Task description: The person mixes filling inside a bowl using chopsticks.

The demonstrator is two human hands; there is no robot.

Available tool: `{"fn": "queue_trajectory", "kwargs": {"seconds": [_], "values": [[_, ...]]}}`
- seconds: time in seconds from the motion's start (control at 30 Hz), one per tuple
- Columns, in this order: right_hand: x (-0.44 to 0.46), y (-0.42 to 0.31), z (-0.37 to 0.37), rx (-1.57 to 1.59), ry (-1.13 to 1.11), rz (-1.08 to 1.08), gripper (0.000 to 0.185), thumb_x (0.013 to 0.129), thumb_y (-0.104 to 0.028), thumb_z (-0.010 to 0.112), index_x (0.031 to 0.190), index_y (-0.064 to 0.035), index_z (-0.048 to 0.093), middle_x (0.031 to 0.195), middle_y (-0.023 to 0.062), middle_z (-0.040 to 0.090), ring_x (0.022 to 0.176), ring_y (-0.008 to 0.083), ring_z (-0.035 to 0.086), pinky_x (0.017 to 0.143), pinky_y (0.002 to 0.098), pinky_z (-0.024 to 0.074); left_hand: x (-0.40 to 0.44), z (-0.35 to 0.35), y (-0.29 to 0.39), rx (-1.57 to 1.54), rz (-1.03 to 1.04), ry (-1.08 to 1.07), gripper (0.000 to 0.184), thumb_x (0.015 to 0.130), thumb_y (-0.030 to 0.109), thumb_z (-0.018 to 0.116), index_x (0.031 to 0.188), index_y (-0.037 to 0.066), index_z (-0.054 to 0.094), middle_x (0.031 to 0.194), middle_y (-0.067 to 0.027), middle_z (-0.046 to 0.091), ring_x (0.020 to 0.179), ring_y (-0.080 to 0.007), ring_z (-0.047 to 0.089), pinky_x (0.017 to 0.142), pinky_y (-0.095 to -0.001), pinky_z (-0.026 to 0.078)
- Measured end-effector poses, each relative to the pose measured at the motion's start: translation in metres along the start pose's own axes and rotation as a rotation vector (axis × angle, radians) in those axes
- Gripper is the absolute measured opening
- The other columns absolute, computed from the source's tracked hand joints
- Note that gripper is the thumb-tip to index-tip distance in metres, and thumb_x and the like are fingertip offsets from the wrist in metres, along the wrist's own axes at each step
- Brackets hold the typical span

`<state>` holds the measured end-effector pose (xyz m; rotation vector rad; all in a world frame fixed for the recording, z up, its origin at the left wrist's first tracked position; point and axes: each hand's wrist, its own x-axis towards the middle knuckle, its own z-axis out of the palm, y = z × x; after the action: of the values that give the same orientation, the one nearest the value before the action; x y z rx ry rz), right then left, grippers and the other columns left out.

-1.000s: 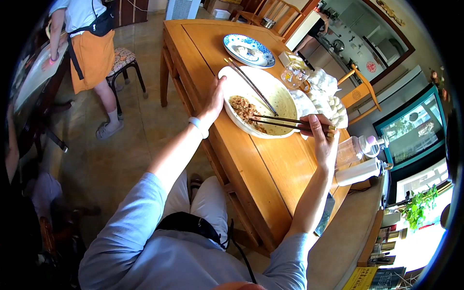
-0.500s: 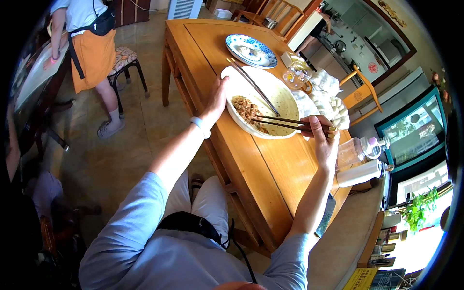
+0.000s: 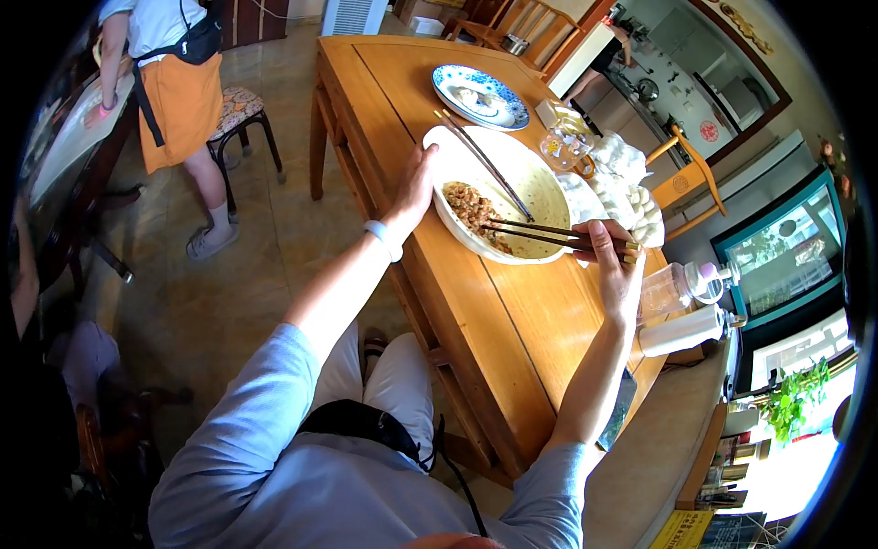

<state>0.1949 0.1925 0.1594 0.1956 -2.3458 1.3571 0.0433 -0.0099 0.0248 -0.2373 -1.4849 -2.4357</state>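
A large white bowl (image 3: pixel 541 186) stands on the wooden table with a heap of brownish minced filling (image 3: pixel 472 210) on its near left side. My left hand (image 3: pixel 416 190) grips the bowl's left rim, fingers along the outer wall. In my right hand (image 3: pixel 613 263) is a pair of dark chopsticks (image 3: pixel 540 231), their tips touching the filling. A second pair of chopsticks (image 3: pixel 483 162) leans inside the bowl, with the upper ends over the far rim. Behind the bowl is a blue-and-white plate (image 3: pixel 445 92) with a few pale pieces on it.
Right of the bowl are a glass mug (image 3: pixel 564 146) and white plastic bags (image 3: pixel 622 188). A clear jug (image 3: pixel 665 291), a white cylinder (image 3: pixel 681 331) and a phone (image 3: pixel 619 409) lie along the table's right side. A person in orange shorts (image 3: pixel 186 114) stands left, by a stool (image 3: pixel 240 105).
The view has shifted very slightly. Both hands, the bowl and the chopsticks keep nearly the same positions relative to each other.
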Motion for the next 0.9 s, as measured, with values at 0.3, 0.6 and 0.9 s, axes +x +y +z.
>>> {"fn": "queue_trajectory", "kwargs": {"seconds": [0.3,0.6,0.9], "values": [[0.001,0.001,-0.001,-0.002,-0.001,0.006,0.025,0.090,-0.018,0.053,0.087,0.0046,0.063,0.079,0.0106,0.065,0.071,0.0159,0.064,0.062,0.0266,0.0538,0.009,-0.007,-0.015,-0.023,0.029,-0.083,0.046,0.091,0.034,0.039,0.116,-0.005,0.044,0.113,-0.0188,0.052,0.105,-0.0241,0.050,0.092,-0.0336,0.036],[0.005,0.012,0.004,0.110,0.008,0.014,0.026,0.089,-0.019,0.055,0.085,0.0063,0.062,0.076,0.0130,0.065,0.068,0.0182,0.065,0.064,0.0277,0.0533,0.000,0.000,0.001,0.020,-0.019,0.003,0.045,0.092,0.034,0.038,0.115,-0.004,0.045,0.111,-0.0185,0.053,0.104,-0.0241,0.050,0.091,-0.0344,0.037],[0.009,0.018,0.000,0.076,0.168,-0.030,0.028,0.089,-0.022,0.055,0.087,0.0053,0.062,0.077,0.0129,0.065,0.070,0.0182,0.064,0.066,0.0286,0.0525,0.001,0.000,-0.002,0.048,-0.017,0.028,0.047,0.091,0.036,0.038,0.117,-0.003,0.043,0.113,-0.0192,0.051,0.108,-0.0255,0.048,0.095,-0.0340,0.034]]}}
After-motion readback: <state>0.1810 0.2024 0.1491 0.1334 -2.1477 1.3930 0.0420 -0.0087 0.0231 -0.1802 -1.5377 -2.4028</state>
